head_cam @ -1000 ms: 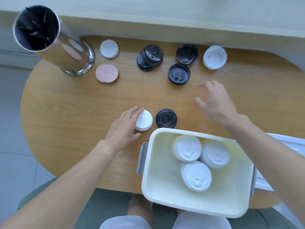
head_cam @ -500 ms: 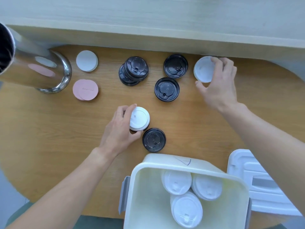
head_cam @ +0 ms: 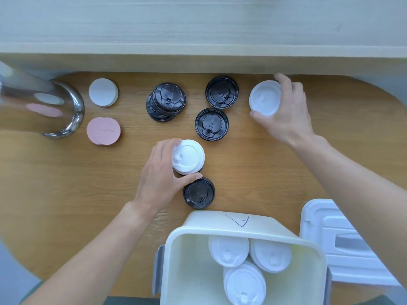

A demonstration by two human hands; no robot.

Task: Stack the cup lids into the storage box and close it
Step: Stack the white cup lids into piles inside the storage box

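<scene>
Wood-grain tabletop [head_cam: 66, 194] with a rounded end runs up against a pale wall ledge, and cup lids lie scattered across it. Nearest the person stands the open cream storage box [head_cam: 220, 230], three stacks of white lids [head_cam: 244, 285] already inside; its white box cover [head_cam: 343, 245] lies flat on the table just to the right.

Each hand is grasping a white lid. The left hand [head_cam: 158, 179] curls thumb and fingers round a white sip lid [head_cam: 189, 156], which looks lifted or tilted at the table's middle. The right hand [head_cam: 286, 113] pinches an upturned white lid [head_cam: 265, 99] near the far edge.

A single black lid [head_cam: 199, 193] lies touching the left thumb, between that hand and the box; carrying the white lid back could knock it or drag it along. The right-hand lid is hollow side up, so I judge it will not nest on the stacks unless turned over. A leaning pile of black lids [head_cam: 166, 102] and two loose black lids [head_cam: 222, 92] [head_cam: 211, 124] sit between the hands, where a sweeping wrist could scatter them. The three stacks crowd the box's far right corner and lean together; a lid dropped carelessly might topple one.
</scene>
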